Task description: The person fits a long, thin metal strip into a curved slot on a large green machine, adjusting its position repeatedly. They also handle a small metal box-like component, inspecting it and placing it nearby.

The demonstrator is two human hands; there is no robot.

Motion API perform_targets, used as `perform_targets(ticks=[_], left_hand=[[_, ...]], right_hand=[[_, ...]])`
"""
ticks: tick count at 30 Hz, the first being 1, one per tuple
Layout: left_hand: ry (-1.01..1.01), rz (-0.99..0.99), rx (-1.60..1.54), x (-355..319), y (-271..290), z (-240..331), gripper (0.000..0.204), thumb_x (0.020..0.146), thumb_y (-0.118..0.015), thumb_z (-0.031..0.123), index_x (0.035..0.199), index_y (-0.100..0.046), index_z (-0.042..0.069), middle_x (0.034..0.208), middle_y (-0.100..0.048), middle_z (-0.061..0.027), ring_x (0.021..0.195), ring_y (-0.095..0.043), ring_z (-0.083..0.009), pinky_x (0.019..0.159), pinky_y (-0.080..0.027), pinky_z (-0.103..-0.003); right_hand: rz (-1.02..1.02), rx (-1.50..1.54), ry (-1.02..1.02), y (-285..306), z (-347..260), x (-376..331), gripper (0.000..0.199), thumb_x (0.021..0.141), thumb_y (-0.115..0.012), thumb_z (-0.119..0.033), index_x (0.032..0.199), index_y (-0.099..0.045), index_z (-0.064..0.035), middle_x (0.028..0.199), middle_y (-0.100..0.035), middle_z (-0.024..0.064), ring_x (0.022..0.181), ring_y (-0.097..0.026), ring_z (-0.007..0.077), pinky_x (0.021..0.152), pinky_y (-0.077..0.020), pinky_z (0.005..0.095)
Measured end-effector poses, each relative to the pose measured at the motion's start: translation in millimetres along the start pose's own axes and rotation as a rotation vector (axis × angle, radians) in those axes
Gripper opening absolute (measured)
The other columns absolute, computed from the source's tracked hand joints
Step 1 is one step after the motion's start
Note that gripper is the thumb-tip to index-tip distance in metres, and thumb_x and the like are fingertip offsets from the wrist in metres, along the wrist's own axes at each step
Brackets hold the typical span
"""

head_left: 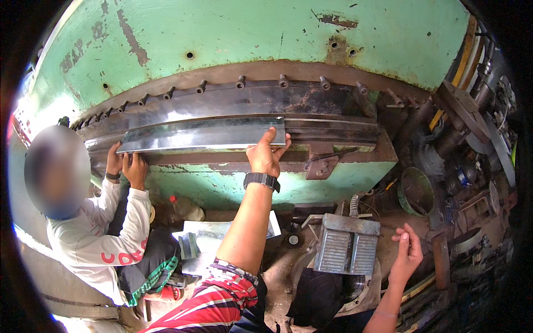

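Observation:
My left hand (pixel 266 155) grips the right end of a long, shiny metal sheet strip (pixel 202 133), with the thumb on top and the fingers at its end. The strip lies along the bed of a green press machine (pixel 222 186), under its dark upper blade (pixel 239 100). At the strip's left end, the hands (pixel 126 166) of a co-worker in a white sleeve hold its front edge. My right hand (pixel 408 250) is held low at the right, empty, with its fingers loosely bent and apart. It is nearest to a grey ribbed foot pedal (pixel 347 244).
A crouching co-worker (pixel 100 244) is close on the left. Loose metal sheets (pixel 208 230) and a plastic bottle with a red cap (pixel 187 210) are below the bed. A green-rimmed round bin (pixel 415 191) and cluttered metal parts (pixel 472 222) stand at the right.

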State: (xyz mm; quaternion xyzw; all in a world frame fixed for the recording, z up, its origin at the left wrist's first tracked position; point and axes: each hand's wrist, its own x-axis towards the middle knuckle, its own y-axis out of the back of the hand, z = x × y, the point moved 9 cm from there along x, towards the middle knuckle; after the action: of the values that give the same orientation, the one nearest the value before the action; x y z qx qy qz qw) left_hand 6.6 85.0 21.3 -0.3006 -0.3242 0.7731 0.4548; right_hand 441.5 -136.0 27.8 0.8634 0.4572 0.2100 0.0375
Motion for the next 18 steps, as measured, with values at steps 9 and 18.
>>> perform_targets(ticks=[9,18], left_hand=[[-0.009,0.015,-0.005,0,0,0,0.032,0.091,-0.066,-0.004,0.114,-0.046,-0.015,0.118,-0.049,-0.0231,0.09,-0.064,-0.0396,0.079,-0.067,-0.051],[0.054,-0.108,0.006,37,10,-22,0.045,0.095,-0.064,0.003,0.13,-0.04,-0.012,0.106,-0.054,-0.0291,0.085,-0.065,-0.0354,0.072,-0.067,-0.045]], right_hand=[[-0.094,0.004,-0.014,3,1,-7,0.031,0.102,-0.06,-0.019,0.125,-0.068,-0.0004,0.11,-0.073,0.0114,0.091,-0.069,0.0179,0.084,-0.0558,0.0326],[-0.269,-0.193,-0.255,14,1,-30,0.028,0.101,-0.064,-0.022,0.115,-0.071,0.0004,0.09,-0.068,0.0026,0.078,-0.06,0.0087,0.072,-0.0492,0.0255]])
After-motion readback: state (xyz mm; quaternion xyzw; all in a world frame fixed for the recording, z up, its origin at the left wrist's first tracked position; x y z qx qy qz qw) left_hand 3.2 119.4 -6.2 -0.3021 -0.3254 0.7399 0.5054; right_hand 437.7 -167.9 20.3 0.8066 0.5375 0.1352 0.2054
